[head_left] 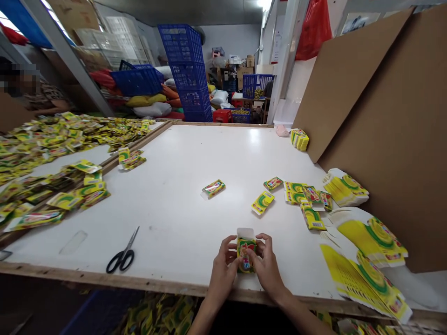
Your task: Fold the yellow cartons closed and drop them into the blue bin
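Note:
Between my two hands, near the table's front edge, is a small yellow and green crayon box (246,255) with its white end flap raised at the far end. My left hand (223,265) grips the box's left side, fingers curled, thumb on the front. From the right, my right hand (267,265) closes on it in the same way, thumb near the middle of the printed face. Beyond the hands lie a yellow box (263,203), a green-and-yellow box (273,183) and a box with a clear end (213,188).
Black-handled scissors (122,257) lie left of my hands. Fanned stacks of flat cartons (372,237) line the right side by cardboard sheets (356,88). A large heap of packets (70,135) covers the left table, where a person (38,90) sits. Blue crates (190,74) stand behind.

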`<state>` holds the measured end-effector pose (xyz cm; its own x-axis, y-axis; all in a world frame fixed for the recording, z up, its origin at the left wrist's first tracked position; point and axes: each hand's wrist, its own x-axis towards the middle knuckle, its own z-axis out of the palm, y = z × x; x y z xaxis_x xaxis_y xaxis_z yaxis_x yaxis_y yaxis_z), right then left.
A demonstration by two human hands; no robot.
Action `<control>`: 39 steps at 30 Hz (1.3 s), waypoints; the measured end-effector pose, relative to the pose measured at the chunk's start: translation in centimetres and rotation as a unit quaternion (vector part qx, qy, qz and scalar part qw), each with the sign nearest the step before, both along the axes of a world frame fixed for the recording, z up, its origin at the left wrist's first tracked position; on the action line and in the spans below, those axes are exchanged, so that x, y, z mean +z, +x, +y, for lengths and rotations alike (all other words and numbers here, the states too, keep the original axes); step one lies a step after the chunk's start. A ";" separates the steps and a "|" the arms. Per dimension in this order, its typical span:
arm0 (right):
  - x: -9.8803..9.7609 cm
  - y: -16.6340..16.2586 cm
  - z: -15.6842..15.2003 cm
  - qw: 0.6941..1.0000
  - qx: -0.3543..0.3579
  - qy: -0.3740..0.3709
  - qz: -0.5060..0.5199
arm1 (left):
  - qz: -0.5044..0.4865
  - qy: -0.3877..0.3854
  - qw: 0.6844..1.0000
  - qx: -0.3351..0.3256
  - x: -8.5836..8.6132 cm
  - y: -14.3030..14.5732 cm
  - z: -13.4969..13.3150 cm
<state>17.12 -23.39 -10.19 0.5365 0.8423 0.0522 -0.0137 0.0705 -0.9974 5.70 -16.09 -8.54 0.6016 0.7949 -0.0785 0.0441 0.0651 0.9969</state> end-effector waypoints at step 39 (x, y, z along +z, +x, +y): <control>2.0 3.0 -1.4 0.988 -0.010 -0.047 -0.144 | 0.042 0.025 0.998 0.034 1.8 2.8 -0.9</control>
